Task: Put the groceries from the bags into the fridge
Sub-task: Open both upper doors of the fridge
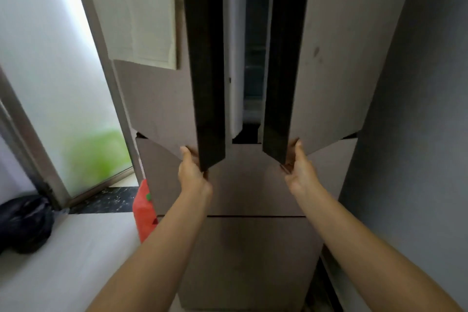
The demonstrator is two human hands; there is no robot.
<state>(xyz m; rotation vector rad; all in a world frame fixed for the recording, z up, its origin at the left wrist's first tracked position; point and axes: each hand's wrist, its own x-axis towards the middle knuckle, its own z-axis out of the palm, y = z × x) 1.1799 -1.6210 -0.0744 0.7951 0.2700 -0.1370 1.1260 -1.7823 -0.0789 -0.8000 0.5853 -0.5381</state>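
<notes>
A tall beige fridge (253,185) stands straight ahead with two upper doors and drawers below. My left hand (192,172) grips the bottom inner corner of the left door (157,99). My right hand (300,167) grips the bottom inner corner of the right door (336,83). Both doors stand partly ajar, with a narrow gap between their dark edges showing dim shelves (255,58) inside. A red bag (143,213) sits on the floor at the fridge's left side, partly hidden by it. A black bag (25,223) lies on the floor at far left.
A frosted glass sliding door (50,71) with a metal frame is on the left, a dark stone threshold (106,200) below it. A grey wall (417,134) runs close along the fridge's right side. Pale floor tiles (76,261) spread at lower left.
</notes>
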